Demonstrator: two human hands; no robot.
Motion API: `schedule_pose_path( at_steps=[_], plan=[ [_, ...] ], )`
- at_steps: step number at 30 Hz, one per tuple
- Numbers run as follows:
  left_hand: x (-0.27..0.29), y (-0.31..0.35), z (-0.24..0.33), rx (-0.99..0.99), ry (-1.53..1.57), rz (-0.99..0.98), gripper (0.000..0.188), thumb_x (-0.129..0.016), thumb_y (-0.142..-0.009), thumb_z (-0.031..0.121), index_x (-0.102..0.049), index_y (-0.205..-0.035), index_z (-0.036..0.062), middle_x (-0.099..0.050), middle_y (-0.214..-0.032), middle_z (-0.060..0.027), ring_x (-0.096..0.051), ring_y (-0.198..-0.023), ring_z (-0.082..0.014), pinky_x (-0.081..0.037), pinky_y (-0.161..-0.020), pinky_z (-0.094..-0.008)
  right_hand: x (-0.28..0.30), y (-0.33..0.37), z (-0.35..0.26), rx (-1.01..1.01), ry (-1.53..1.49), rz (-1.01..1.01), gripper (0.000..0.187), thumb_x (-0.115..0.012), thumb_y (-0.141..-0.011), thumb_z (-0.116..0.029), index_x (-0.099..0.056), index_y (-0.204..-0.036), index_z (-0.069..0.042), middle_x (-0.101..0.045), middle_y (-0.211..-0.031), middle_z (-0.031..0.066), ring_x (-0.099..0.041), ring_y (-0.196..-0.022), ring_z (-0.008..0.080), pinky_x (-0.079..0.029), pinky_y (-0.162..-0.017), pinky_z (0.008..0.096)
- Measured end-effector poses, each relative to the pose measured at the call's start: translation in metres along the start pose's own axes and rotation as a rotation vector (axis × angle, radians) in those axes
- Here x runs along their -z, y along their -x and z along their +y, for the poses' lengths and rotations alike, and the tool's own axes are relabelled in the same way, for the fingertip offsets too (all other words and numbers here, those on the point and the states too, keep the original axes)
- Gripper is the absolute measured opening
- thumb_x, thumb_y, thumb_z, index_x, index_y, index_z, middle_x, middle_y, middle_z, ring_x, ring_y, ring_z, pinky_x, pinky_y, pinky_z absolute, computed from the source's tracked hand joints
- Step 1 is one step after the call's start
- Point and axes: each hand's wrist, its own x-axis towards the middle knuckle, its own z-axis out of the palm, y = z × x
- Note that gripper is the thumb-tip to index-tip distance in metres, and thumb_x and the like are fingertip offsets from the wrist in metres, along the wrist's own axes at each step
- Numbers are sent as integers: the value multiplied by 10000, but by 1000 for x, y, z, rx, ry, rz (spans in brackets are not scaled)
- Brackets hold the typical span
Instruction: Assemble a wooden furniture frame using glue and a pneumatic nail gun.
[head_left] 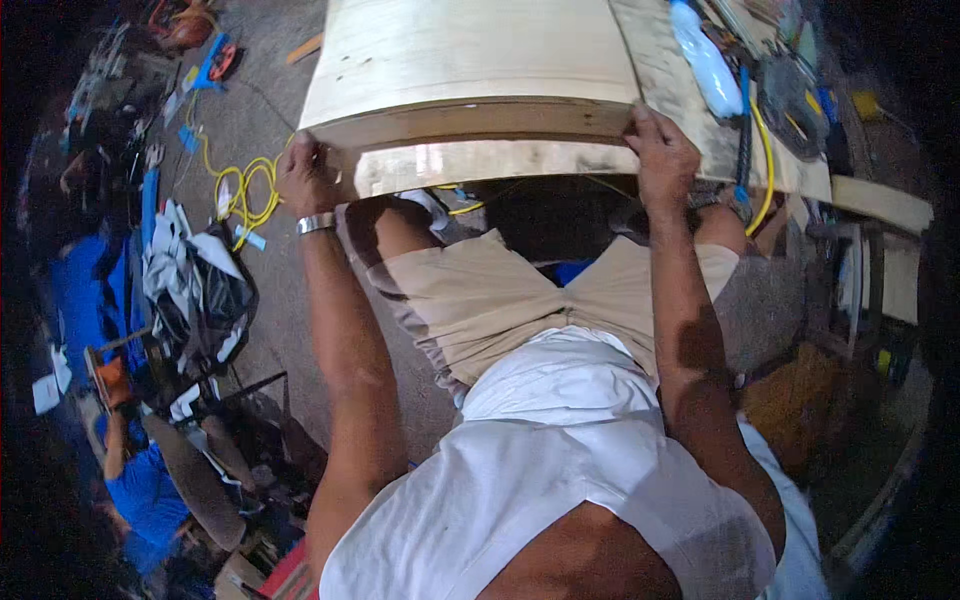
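Note:
A pale wooden panel (480, 50) with a thick near edge lies flat on a light wooden work surface (470, 162) in front of me. My left hand (308, 178), with a metal watch (316, 222) at the wrist, has its fingers curled at the panel's near left corner. At the near right corner, my right hand (663, 158) pinches the panel's edge between thumb and fingers. Both arms are stretched forward. The panel's far end runs out of the picture.
On the table's right lie a clear plastic bottle (706, 58) and a yellow hose (767, 155). Left on the floor are a coiled yellow cable (243, 196), a blue-and-red tool (215, 62) and a grey-black bag (190, 275). A person in blue (145, 490) is at lower left.

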Motion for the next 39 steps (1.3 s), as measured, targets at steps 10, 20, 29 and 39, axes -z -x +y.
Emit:
schedule_pose_path(
  at_steps=[10,20,29,39],
  plan=[
    [-1,4,8,106,93,-110,428,-742,-885,285,-670,-1175,-21,-685,-976,-59,-650,-833,-155,-556,-713,-285,16,-29,6,-347,-413,-179,469,-616,-978,-279,-554,-1313,44,-629,-1222,135,-620,-1103,244,-535,-919,399],
    [-2,3,7,21,238,-93,354,-759,-869,160,-676,-1161,-21,-698,-1046,-101,-672,-870,-190,-584,-772,-302,-20,-63,-2,-216,-409,-326,588,-600,-977,-294,-438,-1419,60,-497,-1419,163,-498,-1282,269,-366,-1104,399],
    [11,-12,-17,-278,-345,-188,452,-720,-886,324,-657,-1214,19,-688,-1137,-107,-658,-1024,-227,-537,-870,-348,-24,-68,7,-144,-398,-289,475,-645,-941,-241,-560,-1301,57,-589,-1313,141,-544,-1218,245,-394,-1075,377],
    [-4,0,-8,-85,172,-101,385,-704,-910,175,-628,-1228,-30,-674,-1129,-108,-647,-1002,-201,-554,-837,-310,12,-57,5,-111,-551,-548,448,-571,-998,-225,-517,-1361,32,-608,-1284,127,-583,-1159,205,-438,-1026,340]
  ],
)
